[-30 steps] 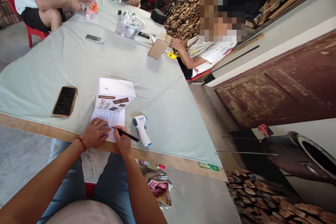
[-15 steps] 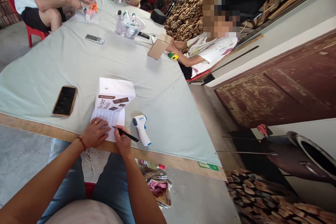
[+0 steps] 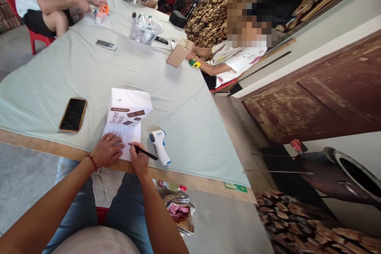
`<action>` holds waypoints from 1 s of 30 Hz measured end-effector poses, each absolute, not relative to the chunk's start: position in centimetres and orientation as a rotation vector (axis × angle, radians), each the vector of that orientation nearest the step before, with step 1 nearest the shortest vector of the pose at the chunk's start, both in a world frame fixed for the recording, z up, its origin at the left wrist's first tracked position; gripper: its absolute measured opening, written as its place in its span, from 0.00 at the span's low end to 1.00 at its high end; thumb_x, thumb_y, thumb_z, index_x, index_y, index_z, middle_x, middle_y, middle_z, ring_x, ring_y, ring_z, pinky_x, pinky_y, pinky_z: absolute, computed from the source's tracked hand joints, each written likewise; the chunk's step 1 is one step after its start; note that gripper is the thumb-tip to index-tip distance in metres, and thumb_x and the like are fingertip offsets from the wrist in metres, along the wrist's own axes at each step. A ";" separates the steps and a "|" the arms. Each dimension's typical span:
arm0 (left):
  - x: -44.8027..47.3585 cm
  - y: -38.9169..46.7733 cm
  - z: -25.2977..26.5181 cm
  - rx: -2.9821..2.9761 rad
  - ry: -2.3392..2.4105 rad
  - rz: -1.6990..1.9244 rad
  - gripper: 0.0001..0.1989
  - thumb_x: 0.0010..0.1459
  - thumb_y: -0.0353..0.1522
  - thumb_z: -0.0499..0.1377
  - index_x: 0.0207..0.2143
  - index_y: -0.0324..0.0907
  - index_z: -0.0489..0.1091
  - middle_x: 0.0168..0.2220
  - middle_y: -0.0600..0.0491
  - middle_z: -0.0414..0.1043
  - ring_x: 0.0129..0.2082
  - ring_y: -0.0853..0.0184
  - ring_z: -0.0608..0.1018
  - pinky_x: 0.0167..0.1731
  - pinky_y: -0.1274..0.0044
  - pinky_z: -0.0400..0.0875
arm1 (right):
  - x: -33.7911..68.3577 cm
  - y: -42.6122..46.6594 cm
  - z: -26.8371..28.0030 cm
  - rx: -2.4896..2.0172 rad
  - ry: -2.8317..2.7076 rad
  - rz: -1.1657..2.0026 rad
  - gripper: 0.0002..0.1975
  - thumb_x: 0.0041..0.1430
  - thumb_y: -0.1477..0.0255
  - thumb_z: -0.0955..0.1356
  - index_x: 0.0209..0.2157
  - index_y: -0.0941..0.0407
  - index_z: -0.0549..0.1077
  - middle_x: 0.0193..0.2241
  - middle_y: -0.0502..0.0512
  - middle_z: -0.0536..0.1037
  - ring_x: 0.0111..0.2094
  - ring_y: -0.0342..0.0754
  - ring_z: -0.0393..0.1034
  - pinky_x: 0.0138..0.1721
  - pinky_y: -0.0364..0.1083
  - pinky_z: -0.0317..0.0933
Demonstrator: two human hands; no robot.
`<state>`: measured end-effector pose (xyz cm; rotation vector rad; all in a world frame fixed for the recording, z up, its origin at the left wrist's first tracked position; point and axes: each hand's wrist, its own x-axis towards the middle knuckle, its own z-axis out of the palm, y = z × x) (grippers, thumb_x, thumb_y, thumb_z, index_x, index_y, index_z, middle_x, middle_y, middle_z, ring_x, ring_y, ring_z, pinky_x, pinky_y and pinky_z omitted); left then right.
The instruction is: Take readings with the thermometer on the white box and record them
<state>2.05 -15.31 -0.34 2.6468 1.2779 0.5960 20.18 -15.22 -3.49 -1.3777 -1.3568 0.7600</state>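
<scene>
My left hand (image 3: 107, 151) lies flat with its fingers stretched over a sheet of paper (image 3: 135, 131) that carries rows of small writing. My right hand (image 3: 139, 160) is closed around a black pen (image 3: 145, 152), whose tip points at the paper beside my left fingertips. A white box (image 3: 131, 99) printed "Su-per Meal" stands on the far part of the sheet. Just right of my right hand lies a white and blue infrared thermometer (image 3: 160, 147). To the left, a phone in an orange-brown case (image 3: 73, 114) rests on the cloth.
A pale cloth covers the table (image 3: 184, 127). Farther off are a second phone (image 3: 106, 45), a clear basket of bottles (image 3: 145, 31) and a yellow tape measure (image 3: 195, 63). A co-worker at right holds a cardboard box (image 3: 179, 52); other people sit at the far end.
The view has shifted very slightly. My hands, the pen and the paper stay nearly in place. The co-worker's cardboard box is turned a little.
</scene>
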 end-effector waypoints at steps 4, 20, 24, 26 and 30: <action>2.0 -15.3 -0.5 2.656 1.270 0.600 0.14 0.62 0.34 0.57 0.49 0.45 0.74 0.49 0.48 0.71 0.51 0.57 0.69 0.54 0.62 0.62 | 20.1 -15.1 -3.7 -1.370 -1.391 0.767 0.10 0.54 0.65 0.63 0.29 0.55 0.73 0.26 0.52 0.77 0.30 0.47 0.71 0.36 0.47 0.67; 1.7 -15.9 -0.1 2.512 1.325 0.661 0.06 0.60 0.33 0.58 0.34 0.42 0.75 0.37 0.49 0.74 0.38 0.64 0.74 0.42 0.70 0.69 | 24.3 -10.6 -2.1 -1.420 -2.043 0.158 0.29 0.56 0.83 0.57 0.56 0.55 0.71 0.41 0.62 0.75 0.44 0.55 0.68 0.48 0.55 0.66; 0.4 -14.8 0.4 2.183 1.342 0.626 0.11 0.60 0.35 0.57 0.26 0.41 0.72 0.29 0.53 0.72 0.29 0.69 0.74 0.32 0.75 0.69 | 26.2 -10.8 -2.1 -1.462 -1.968 -0.007 0.25 0.61 0.77 0.57 0.57 0.55 0.69 0.47 0.65 0.73 0.48 0.56 0.66 0.49 0.56 0.64; -0.6 -13.5 0.4 1.967 1.503 0.678 0.10 0.58 0.37 0.57 0.27 0.41 0.70 0.27 0.54 0.71 0.28 0.68 0.74 0.30 0.76 0.69 | 27.4 -11.4 -2.3 -1.696 -1.845 -0.093 0.22 0.61 0.68 0.62 0.56 0.57 0.69 0.50 0.69 0.71 0.50 0.61 0.65 0.48 0.58 0.62; -2.0 -10.0 -0.3 1.694 1.870 1.018 0.21 0.52 0.42 0.63 0.43 0.39 0.67 0.40 0.48 0.72 0.39 0.61 0.76 0.38 0.68 0.73 | 29.2 -12.3 -3.2 -2.098 -1.769 0.000 0.27 0.56 0.59 0.68 0.51 0.62 0.70 0.43 0.72 0.73 0.44 0.64 0.69 0.42 0.56 0.62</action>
